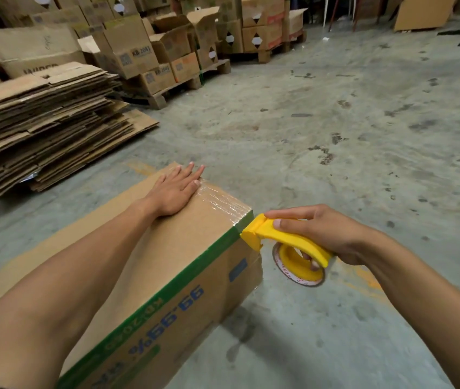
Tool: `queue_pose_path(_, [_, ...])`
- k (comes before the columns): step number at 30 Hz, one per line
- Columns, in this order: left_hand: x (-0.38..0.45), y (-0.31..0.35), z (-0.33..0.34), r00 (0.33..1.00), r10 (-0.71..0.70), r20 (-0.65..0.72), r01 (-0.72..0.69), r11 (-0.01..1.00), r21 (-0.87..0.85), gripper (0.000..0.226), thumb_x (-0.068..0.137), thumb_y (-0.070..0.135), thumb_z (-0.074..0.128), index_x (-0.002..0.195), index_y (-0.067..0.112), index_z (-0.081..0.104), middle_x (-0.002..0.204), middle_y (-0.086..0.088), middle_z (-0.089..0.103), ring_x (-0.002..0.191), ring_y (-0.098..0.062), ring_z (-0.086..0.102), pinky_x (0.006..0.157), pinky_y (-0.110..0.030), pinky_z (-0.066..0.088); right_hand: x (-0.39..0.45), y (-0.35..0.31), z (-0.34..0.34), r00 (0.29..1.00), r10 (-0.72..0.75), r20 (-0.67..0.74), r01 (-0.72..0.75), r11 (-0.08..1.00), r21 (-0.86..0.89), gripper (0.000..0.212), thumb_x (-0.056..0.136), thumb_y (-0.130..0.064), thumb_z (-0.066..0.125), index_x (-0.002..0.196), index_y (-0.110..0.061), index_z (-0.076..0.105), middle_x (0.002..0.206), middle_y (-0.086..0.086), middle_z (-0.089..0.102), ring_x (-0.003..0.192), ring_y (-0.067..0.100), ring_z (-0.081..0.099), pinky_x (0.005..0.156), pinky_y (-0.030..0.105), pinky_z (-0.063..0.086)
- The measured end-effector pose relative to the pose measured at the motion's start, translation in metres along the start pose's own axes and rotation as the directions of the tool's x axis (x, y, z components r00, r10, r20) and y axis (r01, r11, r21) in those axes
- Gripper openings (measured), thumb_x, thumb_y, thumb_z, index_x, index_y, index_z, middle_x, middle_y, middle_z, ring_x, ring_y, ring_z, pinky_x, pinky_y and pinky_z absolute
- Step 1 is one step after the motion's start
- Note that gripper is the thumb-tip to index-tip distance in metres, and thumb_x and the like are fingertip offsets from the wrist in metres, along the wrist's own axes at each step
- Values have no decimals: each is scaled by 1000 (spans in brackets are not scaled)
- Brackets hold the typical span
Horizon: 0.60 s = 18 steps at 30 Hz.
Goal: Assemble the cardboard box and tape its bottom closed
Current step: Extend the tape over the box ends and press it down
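Note:
A brown cardboard box [183, 265] with a green edge stripe and blue print stands on the floor in front of me, bottom side up. Clear tape [220, 202] runs across its top face near the far end and down over the right edge. My left hand [176, 189] lies flat and open on the top face, fingertips at the tape. My right hand [315, 231] grips a yellow tape dispenser [287, 245] whose nose touches the box's upper right edge; the tape roll hangs below the handle.
A stack of flattened cardboard [40, 122] lies on the floor at the left. Assembled and open boxes on wooden pallets [172, 88] fill the back. A flat cardboard sheet [35, 256] lies under the box. Stained concrete floor [349, 122] stretches right and ahead.

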<state>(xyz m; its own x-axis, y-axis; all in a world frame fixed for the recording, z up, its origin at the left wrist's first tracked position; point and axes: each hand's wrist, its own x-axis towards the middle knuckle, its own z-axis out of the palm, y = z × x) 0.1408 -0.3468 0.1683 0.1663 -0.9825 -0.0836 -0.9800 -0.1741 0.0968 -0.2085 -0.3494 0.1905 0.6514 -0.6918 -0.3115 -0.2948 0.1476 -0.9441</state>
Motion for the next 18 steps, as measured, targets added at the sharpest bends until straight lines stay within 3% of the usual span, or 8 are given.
queue_pose_path(1, [1,0,0,1000,1,-4,-1,1000,-1,51,101,53,9,151,47,-1,163,12,-4,151,-17,-3,120,-47,1,7,13,-4,999,52,-8,-52,998,-36,19,87,-32,70,104,-31,77,70,0,71,48,15,56,41,23,49])
queue_pose_path(2, [2,-1,-1,1000,1,-8,-1,1000,-2,51,101,53,10,151,47,-1,163,11,-4,151,-17,-3,120,-47,2,11,29,-7,995,105,1,-103,977,-185,20,87,-31,70,104,-26,77,74,-3,72,53,11,60,47,22,52])
queue_pose_path(4, [2,-3,-1,1000,-3,-1,3,1000,-6,51,101,53,10,151,46,0,163,10,-4,151,-18,-2,120,-47,3,5,80,-5,960,278,35,-224,838,-498,24,85,-30,69,104,-18,78,96,-6,75,80,8,68,74,22,56])
queue_pose_path(6, [7,-9,3,999,-2,-36,2,1000,-4,51,101,53,11,151,47,3,163,10,-2,151,-18,-1,120,-48,4,-5,125,1,915,395,78,-331,848,-414,24,86,-27,67,102,-12,77,100,-3,74,86,10,66,84,30,54])
queue_pose_path(9, [5,-14,2,989,17,-144,-31,995,-95,48,102,50,26,150,46,24,162,4,17,150,-19,15,120,-44,15,5,126,0,922,386,24,-382,919,-101,14,85,-21,72,95,-13,79,88,9,77,64,16,66,60,34,56])
queue_pose_path(11, [-2,-9,1,956,6,-293,-56,985,-161,44,101,40,41,145,39,42,155,1,35,143,-16,33,117,-35,26,27,114,-6,934,357,28,-356,934,-20,15,88,-22,69,99,-14,77,84,13,73,47,15,59,41,26,47])
queue_pose_path(13, [-12,5,-2,945,26,-327,-82,984,-159,43,100,36,45,142,34,48,152,2,42,140,-14,39,114,-28,28,41,97,-4,946,324,25,-325,945,35,15,89,-23,69,100,-16,76,84,16,71,41,16,55,37,23,43])
queue_pose_path(18, [-44,64,-2,987,160,19,-158,984,-78,61,93,67,26,150,46,21,163,7,9,151,-18,1,121,-48,3,52,99,13,936,351,41,-353,932,78,17,88,-21,70,101,-13,76,78,20,65,43,24,48,36,25,44])
